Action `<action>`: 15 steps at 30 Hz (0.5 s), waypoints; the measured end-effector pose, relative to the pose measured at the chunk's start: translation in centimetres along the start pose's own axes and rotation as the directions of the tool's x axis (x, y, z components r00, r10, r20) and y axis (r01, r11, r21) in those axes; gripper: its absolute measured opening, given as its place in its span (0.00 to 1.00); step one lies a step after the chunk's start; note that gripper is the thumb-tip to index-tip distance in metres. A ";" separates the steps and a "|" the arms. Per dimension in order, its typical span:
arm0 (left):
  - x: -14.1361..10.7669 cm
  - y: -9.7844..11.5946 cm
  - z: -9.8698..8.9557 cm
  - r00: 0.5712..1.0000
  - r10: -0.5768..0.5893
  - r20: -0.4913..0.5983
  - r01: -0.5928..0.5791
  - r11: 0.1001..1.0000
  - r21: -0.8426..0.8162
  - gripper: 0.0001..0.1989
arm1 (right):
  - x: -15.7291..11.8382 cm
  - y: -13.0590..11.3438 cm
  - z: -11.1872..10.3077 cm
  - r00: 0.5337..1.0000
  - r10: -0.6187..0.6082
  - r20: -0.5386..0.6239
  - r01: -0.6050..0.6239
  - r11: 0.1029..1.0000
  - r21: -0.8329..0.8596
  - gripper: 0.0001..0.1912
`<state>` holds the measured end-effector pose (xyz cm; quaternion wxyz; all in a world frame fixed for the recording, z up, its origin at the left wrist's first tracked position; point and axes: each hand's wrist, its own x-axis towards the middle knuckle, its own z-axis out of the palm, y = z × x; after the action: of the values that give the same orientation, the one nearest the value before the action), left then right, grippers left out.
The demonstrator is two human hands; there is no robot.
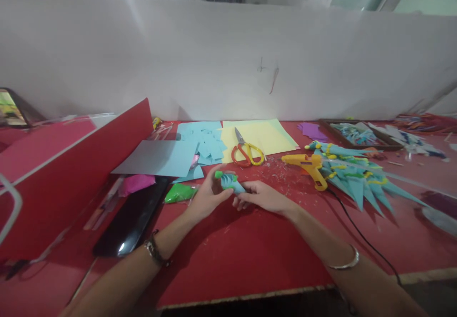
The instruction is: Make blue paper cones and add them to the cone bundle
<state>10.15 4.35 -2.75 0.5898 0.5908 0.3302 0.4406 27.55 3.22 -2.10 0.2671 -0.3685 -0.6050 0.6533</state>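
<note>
Above the red table, my left hand [213,194] is closed around a small light-blue paper cone [238,188] with green pieces on its wide end. The fingers of my right hand [256,195] pinch the cone's narrower end from the right. A green packet [180,193] lies just left of my left hand. Beyond the hands, scissors [244,150] with one red and one yellow handle rest on pale yellow paper [262,136]. To the right sits a yellow glue gun [307,164], beside a pile of blue paper cones [360,176] with yellow pieces on them.
A red panel [89,174] stands at the left, near a black phone [134,219] and a pink packet [136,184]. Blue paper sheets [160,157] and cut pieces lie at the back. A dark tray [391,144] of scraps is at back right. The glue gun's cord [357,233] runs toward the front edge.
</note>
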 end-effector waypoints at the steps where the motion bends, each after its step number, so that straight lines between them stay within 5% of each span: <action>1: 0.0 -0.1 0.0 1.000 0.004 0.011 -0.004 1.000 0.000 0.30 | 0.1 0.0 0.0 1.000 -0.008 -0.009 0.008 1.000 0.014 0.13; 6: 0.0 -0.4 -0.2 0.990 0.097 -0.107 -0.086 0.991 0.104 0.30 | 1.1 0.7 -0.9 0.994 0.043 -0.105 -0.027 0.988 0.150 0.16; 10: 0.2 -0.2 -0.9 0.959 0.139 -0.246 -0.069 0.960 0.273 0.08 | 1.7 0.9 -1.6 0.993 0.042 -0.109 -0.020 0.981 0.195 0.19; 15: 0.2 1.8 -2.1 0.971 0.152 -0.183 -0.105 0.964 0.243 0.19 | 1.8 0.7 -1.4 0.994 0.063 -0.092 -0.046 0.983 0.178 0.21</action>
<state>8.12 5.19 -1.11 0.4508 0.6284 0.3975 0.4938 27.69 5.38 -3.10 0.3096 -0.3913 -0.5212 0.6924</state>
